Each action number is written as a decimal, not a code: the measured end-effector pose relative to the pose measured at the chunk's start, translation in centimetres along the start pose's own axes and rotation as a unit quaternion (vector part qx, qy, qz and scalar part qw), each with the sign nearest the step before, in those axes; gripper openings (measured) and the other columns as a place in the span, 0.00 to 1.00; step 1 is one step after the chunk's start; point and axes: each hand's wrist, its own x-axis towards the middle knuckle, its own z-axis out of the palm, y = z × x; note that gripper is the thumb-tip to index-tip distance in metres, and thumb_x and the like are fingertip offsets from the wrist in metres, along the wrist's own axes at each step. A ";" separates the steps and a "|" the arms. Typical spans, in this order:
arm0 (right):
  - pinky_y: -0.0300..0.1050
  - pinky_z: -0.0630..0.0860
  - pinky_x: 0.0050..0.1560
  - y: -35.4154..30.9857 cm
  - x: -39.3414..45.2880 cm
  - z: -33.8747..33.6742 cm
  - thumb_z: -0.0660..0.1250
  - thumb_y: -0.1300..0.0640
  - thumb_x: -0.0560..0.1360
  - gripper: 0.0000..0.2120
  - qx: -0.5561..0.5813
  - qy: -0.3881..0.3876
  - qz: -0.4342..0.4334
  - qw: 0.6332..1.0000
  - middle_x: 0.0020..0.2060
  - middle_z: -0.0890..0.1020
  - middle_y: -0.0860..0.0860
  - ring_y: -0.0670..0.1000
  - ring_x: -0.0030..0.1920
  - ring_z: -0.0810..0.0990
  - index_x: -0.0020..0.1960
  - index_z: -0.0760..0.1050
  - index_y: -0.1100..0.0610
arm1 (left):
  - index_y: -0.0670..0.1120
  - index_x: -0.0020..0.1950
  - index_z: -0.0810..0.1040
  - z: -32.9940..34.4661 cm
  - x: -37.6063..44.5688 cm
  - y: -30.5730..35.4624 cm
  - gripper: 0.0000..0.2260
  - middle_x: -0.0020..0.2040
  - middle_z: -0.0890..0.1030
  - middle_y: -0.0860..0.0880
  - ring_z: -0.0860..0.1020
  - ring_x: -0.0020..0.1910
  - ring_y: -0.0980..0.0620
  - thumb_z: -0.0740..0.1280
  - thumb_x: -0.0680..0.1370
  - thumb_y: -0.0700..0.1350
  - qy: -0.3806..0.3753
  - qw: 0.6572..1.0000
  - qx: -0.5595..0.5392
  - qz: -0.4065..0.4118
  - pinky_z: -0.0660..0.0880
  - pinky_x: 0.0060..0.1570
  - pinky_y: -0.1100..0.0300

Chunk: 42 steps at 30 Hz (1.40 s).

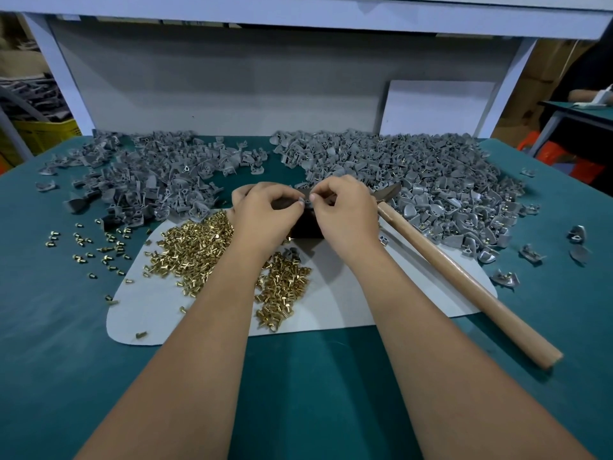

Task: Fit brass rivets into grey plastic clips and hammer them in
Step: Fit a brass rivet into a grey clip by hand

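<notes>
A grey back panel [265, 78] rises behind the green-topped bench [298, 393], with a yellow crate [46, 134] at far left.

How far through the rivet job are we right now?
Done: the right-hand pile of grey clips shows brass heads, so those look riveted. In hand: both the left hand and right hand pinch one clip over the dark block; the hammer lies idle. Left: the left-hand pile of clips and loose rivets.

Head-worn camera looks forward and down, close over the green table [99, 376].
</notes>
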 end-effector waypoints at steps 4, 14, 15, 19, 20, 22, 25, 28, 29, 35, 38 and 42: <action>0.53 0.70 0.58 0.0 0.1 0.1 0.68 0.55 0.74 0.04 -0.025 -0.002 0.001 1.000 0.44 0.76 0.44 0.50 0.52 0.75 0.43 0.80 0.48 | 0.64 0.39 0.78 0.0 0.0 0.0 0.07 0.48 0.77 0.63 0.61 0.58 0.57 0.70 0.74 0.51 -0.004 1.000 -0.006 0.001 0.62 0.65 0.49; 0.48 0.62 0.57 0.1 0.3 0.4 0.67 0.53 0.75 0.03 -0.046 -0.017 0.005 0.999 0.48 0.78 0.45 0.49 0.55 0.73 0.44 0.79 0.46 | 0.65 0.36 0.77 -0.1 -0.1 0.2 0.10 0.46 0.76 0.65 0.61 0.58 0.56 0.71 0.74 0.51 -0.010 1.000 -0.020 -0.007 0.61 0.66 0.48; 0.48 0.62 0.57 0.1 0.3 0.3 0.67 0.53 0.75 0.03 -0.043 -0.018 0.006 0.999 0.48 0.78 0.44 0.49 0.55 0.74 0.44 0.79 0.46 | 0.65 0.36 0.77 -0.1 -0.1 0.1 0.10 0.45 0.76 0.66 0.61 0.58 0.56 0.71 0.74 0.51 -0.011 1.000 -0.021 -0.005 0.61 0.66 0.48; 0.49 0.64 0.58 0.0 0.3 0.2 0.68 0.53 0.75 0.06 -0.021 -0.025 0.012 0.999 0.46 0.77 0.43 0.49 0.54 0.74 0.41 0.76 0.44 | 0.65 0.35 0.77 -0.1 0.0 0.1 0.11 0.45 0.75 0.66 0.63 0.62 0.54 0.72 0.73 0.51 -0.014 1.000 -0.028 -0.006 0.62 0.67 0.46; 0.50 0.64 0.59 -0.1 0.3 0.2 0.68 0.53 0.75 0.06 -0.018 -0.026 0.014 0.999 0.45 0.77 0.42 0.49 0.54 0.74 0.41 0.76 0.43 | 0.64 0.35 0.77 -0.1 0.0 0.1 0.10 0.45 0.75 0.66 0.63 0.62 0.53 0.72 0.73 0.51 -0.015 0.999 -0.030 -0.008 0.63 0.67 0.46; 0.52 0.65 0.61 0.0 0.3 0.2 0.68 0.54 0.75 0.06 -0.013 -0.027 0.017 0.999 0.45 0.77 0.42 0.49 0.54 0.75 0.41 0.76 0.44 | 0.64 0.35 0.78 0.0 0.0 0.0 0.10 0.46 0.76 0.66 0.64 0.63 0.53 0.72 0.73 0.51 -0.019 0.999 -0.035 -0.011 0.63 0.67 0.45; 0.54 0.67 0.61 0.1 0.5 0.2 0.69 0.55 0.75 0.07 0.002 -0.026 0.017 1.000 0.46 0.79 0.44 0.50 0.54 0.76 0.40 0.76 0.44 | 0.65 0.36 0.78 -0.1 0.0 0.0 0.09 0.47 0.77 0.65 0.65 0.64 0.52 0.72 0.73 0.51 -0.021 0.999 -0.043 -0.011 0.64 0.67 0.45; 0.54 0.67 0.61 0.0 0.7 0.3 0.69 0.55 0.74 0.07 -0.018 -0.020 0.008 1.000 0.47 0.79 0.45 0.51 0.54 0.75 0.40 0.76 0.44 | 0.66 0.35 0.77 -0.2 0.0 0.0 0.11 0.45 0.76 0.66 0.63 0.61 0.54 0.72 0.73 0.51 -0.016 0.999 -0.042 -0.008 0.62 0.67 0.45; 0.53 0.67 0.60 0.0 0.7 0.4 0.69 0.55 0.74 0.07 -0.025 -0.018 0.005 1.000 0.48 0.79 0.45 0.51 0.54 0.75 0.40 0.76 0.43 | 0.66 0.35 0.77 -0.2 0.0 0.0 0.11 0.45 0.76 0.66 0.63 0.61 0.54 0.72 0.73 0.50 -0.015 0.999 -0.042 -0.008 0.62 0.67 0.45; 0.47 0.59 0.53 0.1 0.6 1.3 0.68 0.53 0.75 0.04 -0.056 0.010 0.019 0.998 0.48 0.79 0.44 0.50 0.55 0.72 0.42 0.78 0.46 | 0.65 0.36 0.78 -0.2 0.0 0.0 0.09 0.46 0.76 0.64 0.67 0.65 0.50 0.73 0.71 0.50 -0.030 0.997 -0.072 -0.004 0.64 0.68 0.45; 0.45 0.56 0.49 0.1 0.4 1.5 0.68 0.53 0.75 0.07 -0.041 0.015 0.037 0.998 0.44 0.76 0.41 0.48 0.54 0.71 0.39 0.75 0.44 | 0.65 0.35 0.78 -0.2 0.0 0.0 0.09 0.46 0.76 0.65 0.68 0.65 0.50 0.73 0.71 0.52 -0.026 0.998 -0.050 -0.009 0.65 0.67 0.44; 0.43 0.54 0.48 0.3 0.2 1.4 0.68 0.54 0.75 0.09 -0.014 0.018 0.042 0.999 0.40 0.74 0.39 0.46 0.52 0.70 0.38 0.74 0.44 | 0.67 0.34 0.76 -0.3 -0.1 0.0 0.10 0.45 0.74 0.68 0.67 0.65 0.51 0.72 0.72 0.55 -0.017 1.000 -0.014 -0.017 0.64 0.66 0.47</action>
